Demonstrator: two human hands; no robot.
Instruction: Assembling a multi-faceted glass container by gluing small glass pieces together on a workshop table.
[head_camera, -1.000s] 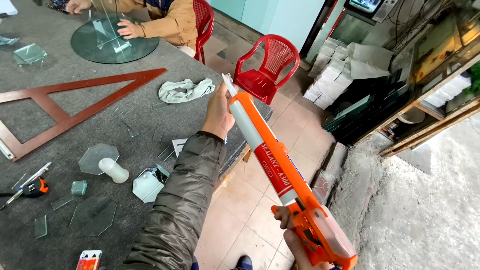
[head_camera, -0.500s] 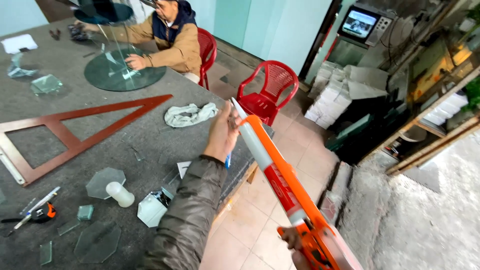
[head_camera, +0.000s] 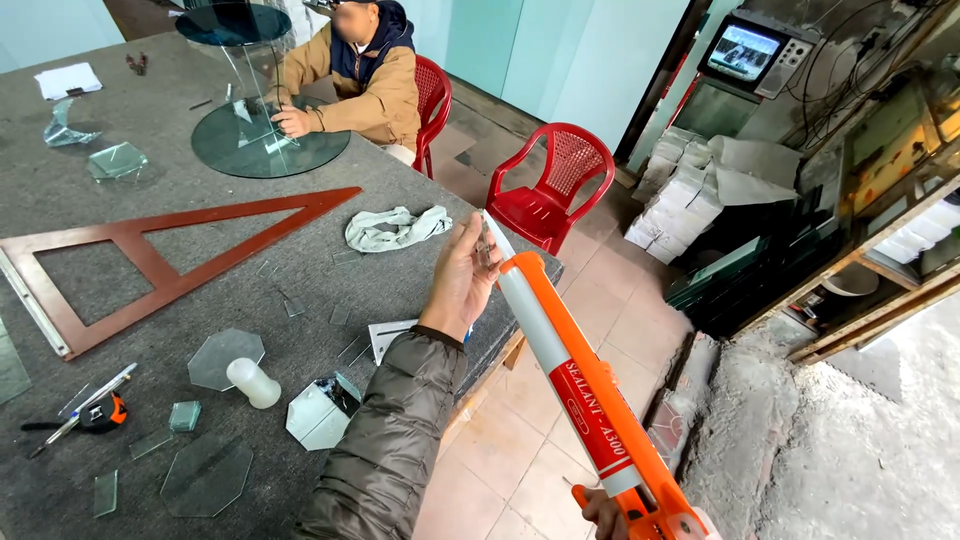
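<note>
- Beside the grey worktop (head_camera: 150, 200) edge: orange caulking gun (head_camera: 585, 400), raised.
- Left hand (head_camera: 460, 280): fingers pinching its nozzle tip (head_camera: 487, 237).
- Right hand (head_camera: 605, 515): clenched on its handle.
- Risk: a squeezed trigger likely smears sealant over fingers.

You're holding an orange caulking gun (head_camera: 590, 400) loaded with a grey sealant cartridge that carries a red label. It slants across the view, handle low at the bottom right, white nozzle (head_camera: 497, 237) pointing up and left, raised above the edge of the grey table, its tip right beside your fingers
</note>
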